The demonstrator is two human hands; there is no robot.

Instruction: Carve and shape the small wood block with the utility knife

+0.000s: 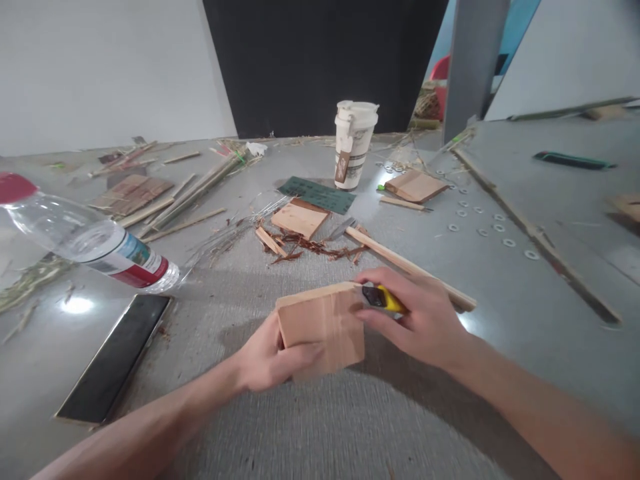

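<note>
A square, pale wooden block (325,327) is tilted up above the grey table, its broad face towards me. My left hand (273,357) grips its left side, thumb laid across the front and the other fingers hidden behind. At the block's upper right corner my right hand (415,313) is closed around a yellow and black utility knife (385,298). The knife's front end meets the block's edge there; I cannot make out the blade. Just beyond lie another wooden block (300,219), brown shavings (320,248) and a dark green sheet of sandpaper (317,194).
A plastic bottle (95,237) leans at the left above a black phone (115,360). A white cup (353,147) stands at the back. Wooden sticks (410,267), several metal washers (499,228), another block (416,185) and a dark cutter (575,160) lie to the right.
</note>
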